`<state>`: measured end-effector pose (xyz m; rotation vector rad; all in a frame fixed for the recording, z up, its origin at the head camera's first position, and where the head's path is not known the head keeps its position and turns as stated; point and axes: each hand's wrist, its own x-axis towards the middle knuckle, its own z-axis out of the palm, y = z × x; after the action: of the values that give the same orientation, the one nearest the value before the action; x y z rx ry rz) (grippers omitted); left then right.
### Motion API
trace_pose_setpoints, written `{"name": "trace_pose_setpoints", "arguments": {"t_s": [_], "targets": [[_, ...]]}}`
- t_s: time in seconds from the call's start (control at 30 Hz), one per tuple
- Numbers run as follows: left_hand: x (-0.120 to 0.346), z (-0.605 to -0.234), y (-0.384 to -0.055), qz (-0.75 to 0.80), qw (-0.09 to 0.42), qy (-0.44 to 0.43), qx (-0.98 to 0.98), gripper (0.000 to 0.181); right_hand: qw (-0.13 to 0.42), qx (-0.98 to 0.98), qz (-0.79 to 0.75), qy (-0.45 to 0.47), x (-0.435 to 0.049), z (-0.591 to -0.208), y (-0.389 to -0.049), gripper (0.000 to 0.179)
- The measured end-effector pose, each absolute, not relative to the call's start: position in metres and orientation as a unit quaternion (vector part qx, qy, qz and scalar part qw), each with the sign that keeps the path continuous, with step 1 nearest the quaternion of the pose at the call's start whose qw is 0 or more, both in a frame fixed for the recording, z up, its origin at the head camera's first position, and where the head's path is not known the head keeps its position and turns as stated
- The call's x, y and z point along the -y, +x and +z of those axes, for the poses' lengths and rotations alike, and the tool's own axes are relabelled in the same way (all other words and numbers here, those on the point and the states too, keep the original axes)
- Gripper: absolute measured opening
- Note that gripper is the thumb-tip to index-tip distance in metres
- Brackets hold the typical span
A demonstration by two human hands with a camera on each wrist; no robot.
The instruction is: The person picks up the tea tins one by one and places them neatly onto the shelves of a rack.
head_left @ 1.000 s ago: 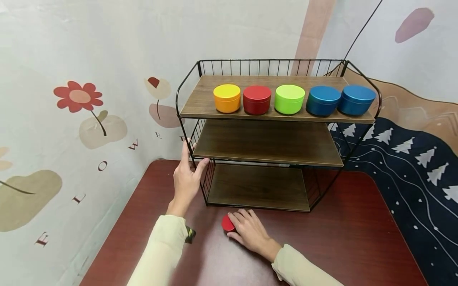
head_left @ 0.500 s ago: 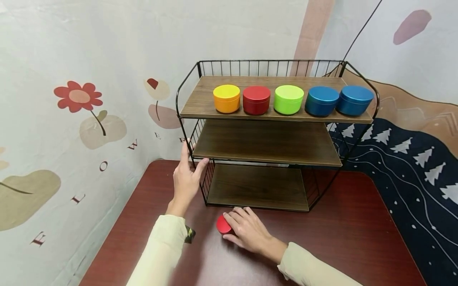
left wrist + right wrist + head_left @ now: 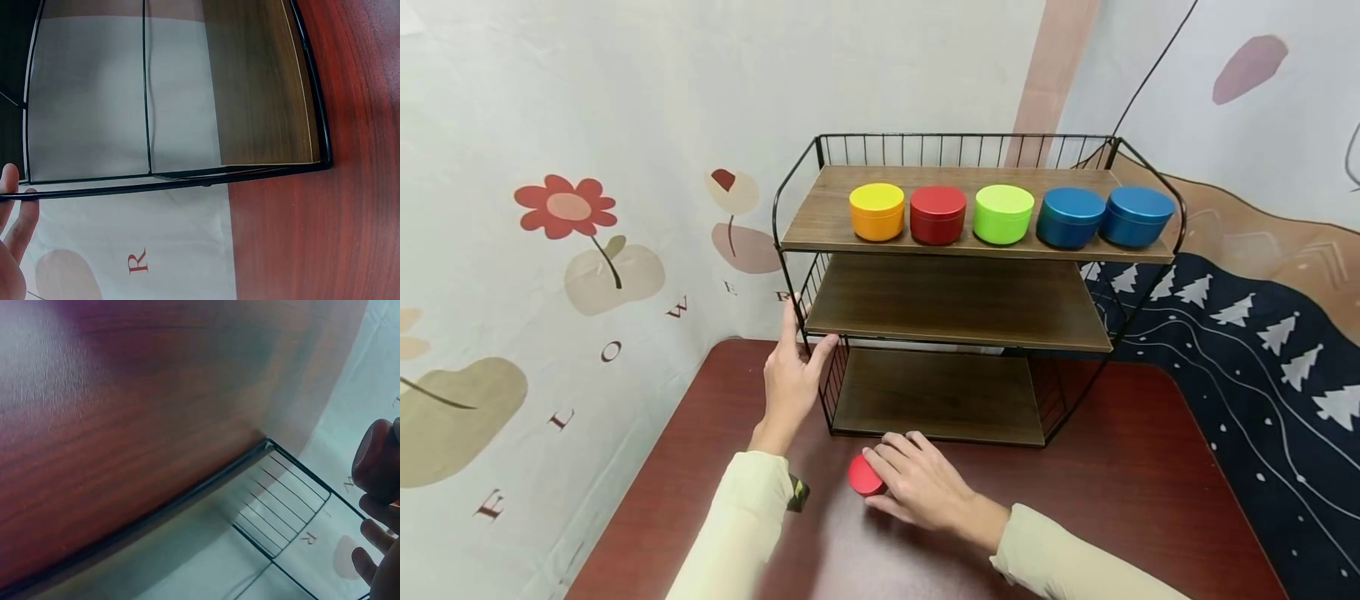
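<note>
My left hand (image 3: 792,379) grips the left front post of a three-tier shelf rack (image 3: 955,300) with brown boards and black wire sides. In the left wrist view, fingers (image 3: 20,228) straddle the black rod. Before the rack's bottom tier, my right hand (image 3: 921,483) holds a small round red tin (image 3: 865,475) between thumb and fingers. The right wrist view shows this tin (image 3: 377,461) dark at the right edge, with fingers beneath it. Whether its base touches the table is hidden.
On the top board stand a yellow tin (image 3: 877,212), another red tin (image 3: 937,215), a green tin (image 3: 1003,215) and two blue tins (image 3: 1071,217). A reddish-brown table (image 3: 1120,483) bears the rack. Patterned cloth (image 3: 625,108) hangs behind.
My right hand has shifted slightly left, carrying the red tin with it. The left hand keeps its place on the rack. The head view has tilted a little.
</note>
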<state>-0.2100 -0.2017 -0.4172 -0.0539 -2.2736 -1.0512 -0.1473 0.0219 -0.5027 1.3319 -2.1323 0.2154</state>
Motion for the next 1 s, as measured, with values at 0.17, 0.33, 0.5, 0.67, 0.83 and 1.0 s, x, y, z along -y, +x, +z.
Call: {"name": "trace_pose_setpoints", "arguments": {"t_s": [0.17,0.33,0.5,0.67,0.83,1.0], "targets": [[0.201,-0.418,-0.209,-0.399,0.313,-0.025,0.861,0.084,0.348,0.780,0.057,0.517,-0.026,-0.489,-0.149,0.062],[0.201,-0.418,-0.209,-0.398,0.315,-0.023,0.862,0.085,0.397,0.742,0.044,0.539,-0.029,-0.464,-0.151,0.061],[0.202,-0.418,-0.209,-0.395,0.318,-0.021,0.861,0.085,0.453,0.699,0.059,0.551,-0.028,-0.437,-0.159,0.063],[0.202,-0.418,-0.209,-0.391,0.322,-0.024,0.862,0.085,0.500,0.667,0.068,0.549,-0.023,-0.409,-0.171,0.061],[0.202,-0.419,-0.208,-0.389,0.324,-0.026,0.862,0.085,0.526,0.651,0.066,0.543,-0.017,-0.382,-0.177,0.056],[0.202,-0.416,-0.207,-0.391,0.327,-0.035,0.860,0.083,0.550,0.638,0.062,0.536,-0.012,-0.353,-0.184,0.054]]}}
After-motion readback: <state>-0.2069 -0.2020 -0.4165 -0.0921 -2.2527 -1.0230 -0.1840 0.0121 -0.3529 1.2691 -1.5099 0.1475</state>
